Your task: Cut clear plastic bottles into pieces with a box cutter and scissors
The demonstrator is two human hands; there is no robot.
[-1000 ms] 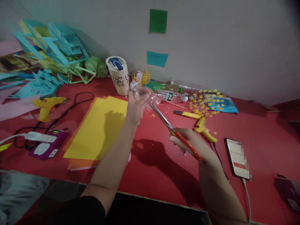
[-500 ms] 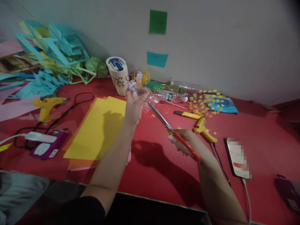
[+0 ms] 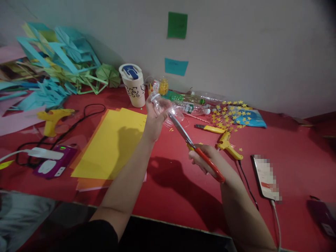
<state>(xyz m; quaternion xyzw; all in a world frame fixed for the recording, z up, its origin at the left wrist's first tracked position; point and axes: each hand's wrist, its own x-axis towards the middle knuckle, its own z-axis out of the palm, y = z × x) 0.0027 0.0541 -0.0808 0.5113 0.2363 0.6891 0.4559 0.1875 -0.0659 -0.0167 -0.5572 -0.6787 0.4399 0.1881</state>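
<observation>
In my left hand (image 3: 155,120) is a clear plastic bottle piece (image 3: 176,112), its neck pointing up and left. My fingers wrap round its side above the red table (image 3: 170,203). My right hand (image 3: 202,157) grips red-handled scissors (image 3: 210,162). Their blades look nearly closed, and the tips meet the edge of the clear plastic beside my left fingers. Whether the plastic lies between the blades I cannot tell. Beneath my left forearm lie yellow paper sheets (image 3: 105,150).
A white cup (image 3: 135,91) stands behind my left hand. Plastic bottles (image 3: 193,108), yellow stars (image 3: 231,113), a cutter knife (image 3: 210,128), a glue gun (image 3: 228,145) and a phone (image 3: 265,176) lie right. Leftward are another glue gun (image 3: 51,120), a purple power strip (image 3: 56,162) and folded paper (image 3: 65,49).
My left hand and the bottle piece have shifted slightly right and turned, showing more of the plastic's wide end. The scissors have moved only slightly.
</observation>
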